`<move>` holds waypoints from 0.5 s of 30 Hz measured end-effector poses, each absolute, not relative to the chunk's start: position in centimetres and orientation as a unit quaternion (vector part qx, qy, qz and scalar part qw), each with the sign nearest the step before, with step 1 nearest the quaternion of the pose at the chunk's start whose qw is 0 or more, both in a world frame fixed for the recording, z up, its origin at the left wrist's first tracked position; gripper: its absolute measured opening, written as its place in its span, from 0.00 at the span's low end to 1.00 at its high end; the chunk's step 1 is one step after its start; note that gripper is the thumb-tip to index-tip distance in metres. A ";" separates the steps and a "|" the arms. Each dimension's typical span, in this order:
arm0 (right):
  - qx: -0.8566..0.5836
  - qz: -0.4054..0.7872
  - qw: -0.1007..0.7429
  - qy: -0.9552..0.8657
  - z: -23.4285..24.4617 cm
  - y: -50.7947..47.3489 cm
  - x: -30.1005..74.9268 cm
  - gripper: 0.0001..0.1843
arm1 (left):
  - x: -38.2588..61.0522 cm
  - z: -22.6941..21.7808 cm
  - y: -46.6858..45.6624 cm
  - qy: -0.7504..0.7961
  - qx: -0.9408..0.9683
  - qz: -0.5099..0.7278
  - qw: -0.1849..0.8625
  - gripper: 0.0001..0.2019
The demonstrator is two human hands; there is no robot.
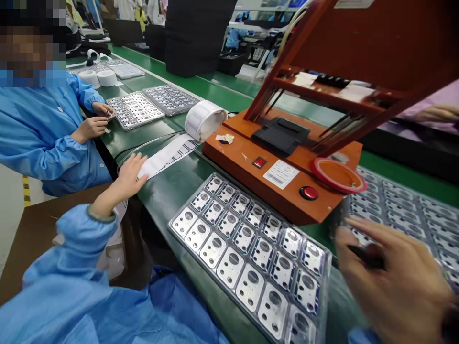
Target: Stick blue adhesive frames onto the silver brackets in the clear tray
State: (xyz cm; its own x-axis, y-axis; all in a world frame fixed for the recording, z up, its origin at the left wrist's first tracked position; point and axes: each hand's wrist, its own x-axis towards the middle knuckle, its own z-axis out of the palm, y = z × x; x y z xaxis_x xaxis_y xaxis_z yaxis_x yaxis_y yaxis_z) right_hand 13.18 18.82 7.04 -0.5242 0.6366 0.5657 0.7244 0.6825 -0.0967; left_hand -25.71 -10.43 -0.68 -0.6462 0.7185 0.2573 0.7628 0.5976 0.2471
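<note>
1. The left hand [131, 174] is spread rather than clenched, fingers and thumb laid over the free end of a white strip [159, 162].
2. The right hand [394, 272] is curled near some plates [396, 188] beyond the press; a dark shape shows by its fingers, but blur hides whether it is gripped.
3. The strip, bearing dark outlines, leads back to its roll [204, 119] beside the orange press [258, 167].
4. The step in hand seems to be steadying the strip; lifting anything from it would call for a fine pinch.
5. Nearest the person lies a tray [326, 286] of metal plates.
</note>
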 end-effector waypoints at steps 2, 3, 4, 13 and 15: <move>-0.256 -0.059 0.310 -0.914 10.2 19.7 7.9 0.23 | -26.7 1.4 -3.7 -0.872 -0.458 -0.161 0.058 0.30; -0.230 -0.066 0.277 -0.930 11.6 20.2 5.1 0.21 | -27.3 2.1 -0.7 -0.867 -0.471 -0.149 0.061 0.30; -0.209 -0.084 0.223 -0.949 12.8 20.6 2.3 0.19 | -27.8 2.5 2.1 -0.863 -0.480 -0.135 0.073 0.29; -0.071 -0.151 0.087 -0.982 15.0 25.5 -19.3 0.26 | -30.3 1.0 12.9 -0.850 -0.503 -0.076 0.136 0.12; -0.058 -0.159 0.063 -0.984 14.0 26.4 -21.9 0.31 | -30.6 0.5 13.3 -0.846 -0.512 -0.055 0.137 0.13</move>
